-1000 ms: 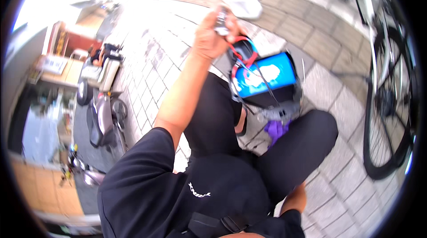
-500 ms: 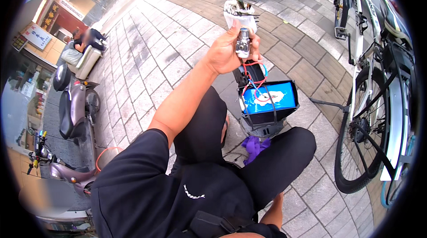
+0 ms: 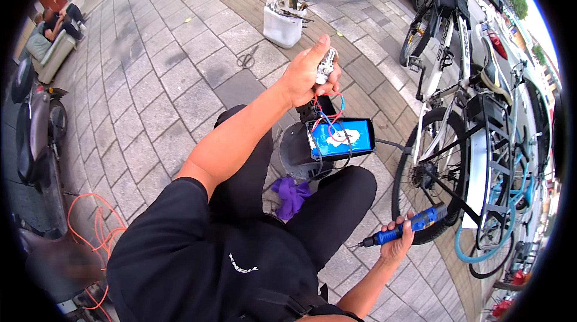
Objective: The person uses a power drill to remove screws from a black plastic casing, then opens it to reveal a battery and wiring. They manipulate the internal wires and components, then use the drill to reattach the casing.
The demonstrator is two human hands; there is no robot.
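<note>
My left hand [image 3: 309,72] is stretched out in front of me, closed around a small silver metal part [image 3: 326,67] with its thumb pointing up. Below that hand sits a black case with a blue-wrapped battery pack [image 3: 342,135] in it, a torn white patch on its top. Red and blue wires [image 3: 329,119] loop up from the pack towards the hand; where they end is hidden. At the lower right, my right hand [image 3: 396,242] grips a blue and black electric screwdriver [image 3: 409,226], its bit pointing left, beside the bicycle's rear wheel.
A white plastic tub [image 3: 282,28] of tools stands ahead, with scissors [image 3: 247,57] on the paving near it. A purple cloth [image 3: 290,197] lies between my legs. On the right stands a white bicycle [image 3: 430,159]; on the left, a scooter [image 3: 36,135] and an orange cable [image 3: 99,229].
My right hand has come into view at the lower right with the electric screwdriver. My left hand still holds the metal part, now turned differently. The whole view has swung to the right.
</note>
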